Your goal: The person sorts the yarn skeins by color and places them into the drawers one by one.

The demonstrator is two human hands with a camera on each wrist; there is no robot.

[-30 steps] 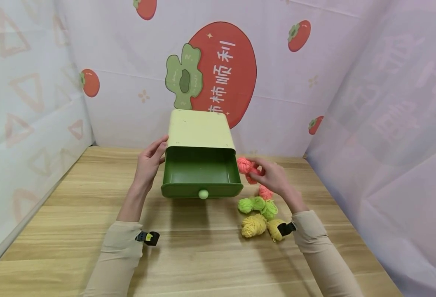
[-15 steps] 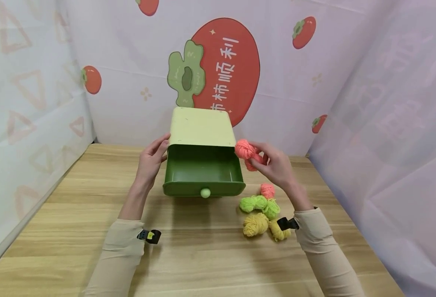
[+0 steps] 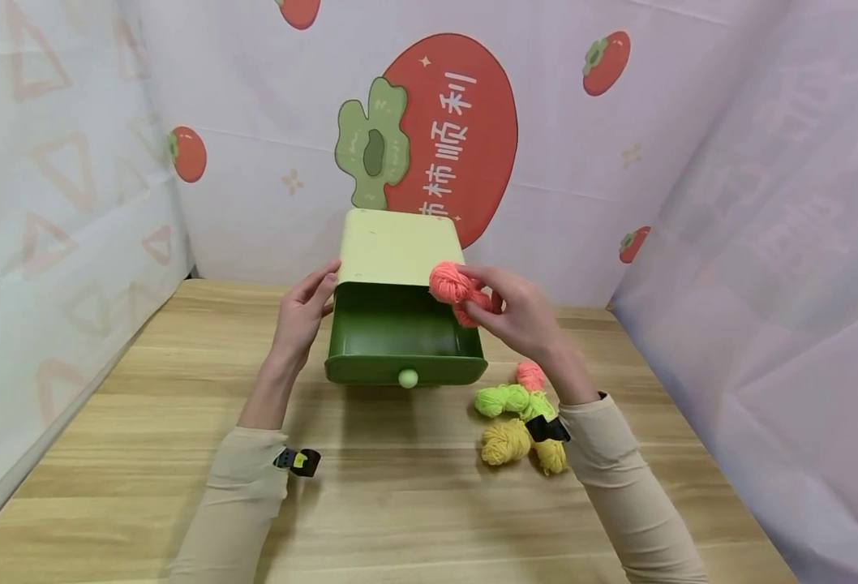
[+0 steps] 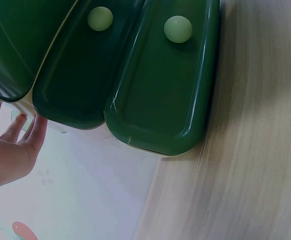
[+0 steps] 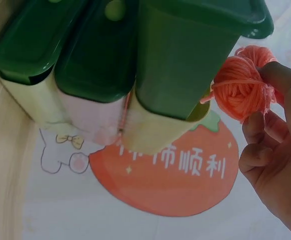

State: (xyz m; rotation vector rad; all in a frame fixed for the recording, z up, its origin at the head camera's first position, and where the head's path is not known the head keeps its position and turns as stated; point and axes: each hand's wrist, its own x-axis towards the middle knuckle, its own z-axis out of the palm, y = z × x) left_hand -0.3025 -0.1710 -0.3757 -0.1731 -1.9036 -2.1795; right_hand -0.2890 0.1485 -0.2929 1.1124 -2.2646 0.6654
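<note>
Pinches pink yarn [image 3: 449,283] in right hand [image 3: 518,314], above right edge of open drawer [image 3: 371,371]; touches left side of cabinet [image 3: 400,247] with outstretched left hand [image 3: 302,315].

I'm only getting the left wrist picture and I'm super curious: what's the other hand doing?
Observer: The right hand is holding pink yarn.

Operator: Ooh! Is there any more yarn?

Observer: Yes, green yarn, yellow yarn and another pink ball lie on the table.

Operator: Cool! And what colour is the roof of the thing I see?

Observer: The top of the drawer box is pale yellow.
</note>
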